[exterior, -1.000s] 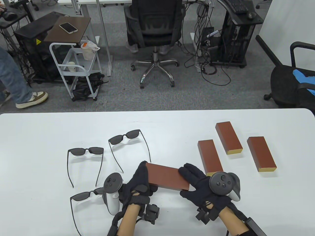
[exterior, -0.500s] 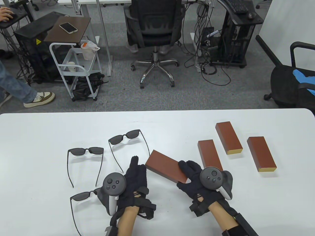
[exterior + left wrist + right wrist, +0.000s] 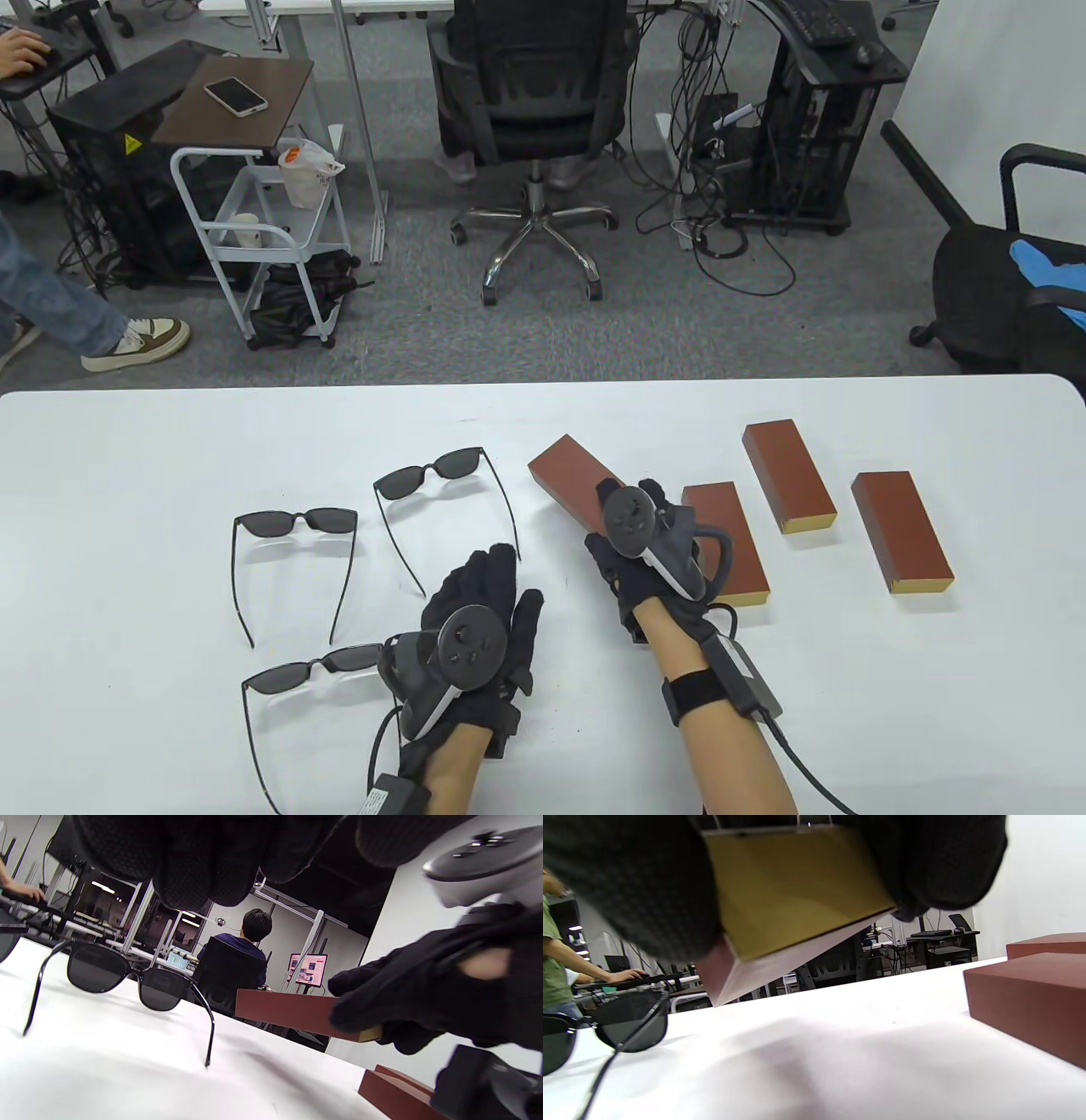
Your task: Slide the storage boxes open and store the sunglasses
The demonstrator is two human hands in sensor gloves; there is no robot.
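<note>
On the white counter (image 3: 127,475), seen from above, your right hand (image 3: 632,552) grips one brown storage box (image 3: 570,475) at its near end, the box angling away to the upper left, lifted at that end. Your left hand (image 3: 479,620) lies beside it with its grip spread, fingers extended and holding nothing. Three pairs of sunglasses sit to the left, arms unfolded — the far pair (image 3: 433,474), the left pair (image 3: 295,522) and the near pair (image 3: 310,669) just beside your left wrist. Three more boxes lie to the right: the nearest box (image 3: 721,531) partly under your right hand, the far box (image 3: 787,475) and the rightmost box (image 3: 899,531).

From the left wrist, gloved fingertips (image 3: 186,870) hang loose above the counter; a pair of sunglasses (image 3: 123,978) stands just ahead, and your right hand (image 3: 424,993) clasps the box (image 3: 288,1012) off the surface.

From the right wrist, the box's gold end (image 3: 793,882) fills the top — fingers (image 3: 628,887) wrapped on both sides, its lower edge clear of the counter.
</note>
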